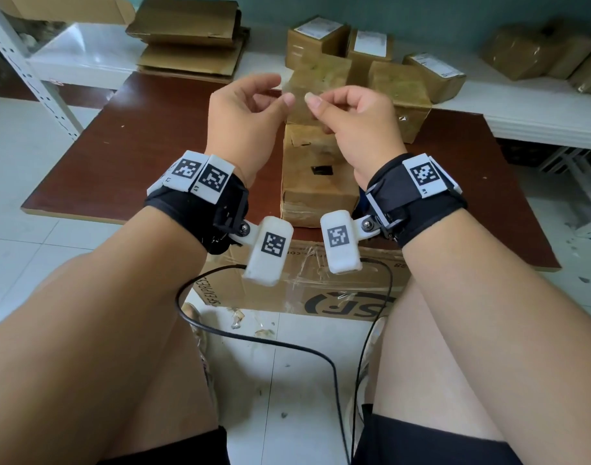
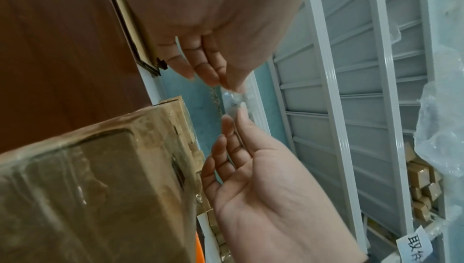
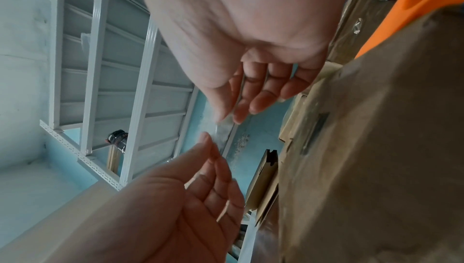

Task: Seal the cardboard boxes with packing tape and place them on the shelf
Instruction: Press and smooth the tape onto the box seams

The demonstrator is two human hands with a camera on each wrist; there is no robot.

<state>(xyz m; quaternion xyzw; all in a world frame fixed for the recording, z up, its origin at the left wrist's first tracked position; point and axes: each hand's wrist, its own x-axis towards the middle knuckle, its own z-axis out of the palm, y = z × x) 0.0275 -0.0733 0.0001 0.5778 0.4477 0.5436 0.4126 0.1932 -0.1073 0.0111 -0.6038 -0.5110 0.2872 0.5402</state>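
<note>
A short strip of clear packing tape (image 1: 299,92) is stretched between my two raised hands. My left hand (image 1: 247,109) pinches its left end with thumb and fingers, and my right hand (image 1: 348,112) pinches the other end. Seen edge-on, the tape (image 2: 232,102) runs from the left fingers (image 2: 226,80) to the right hand (image 2: 263,168). In the right wrist view the tape (image 3: 223,130) sits between the right hand (image 3: 233,112) and the left hand (image 3: 188,197). Below both hands a tape-wrapped cardboard box (image 1: 316,176) stands on the brown table (image 1: 136,146).
More wrapped boxes (image 1: 401,92) and labelled boxes (image 1: 316,38) crowd the table's far side. Flattened cardboard (image 1: 190,31) lies at the back left. A white shelf (image 1: 539,119) runs along the right. A printed carton (image 1: 321,290) sits under the table's near edge, and black cables (image 1: 254,337) cross the floor.
</note>
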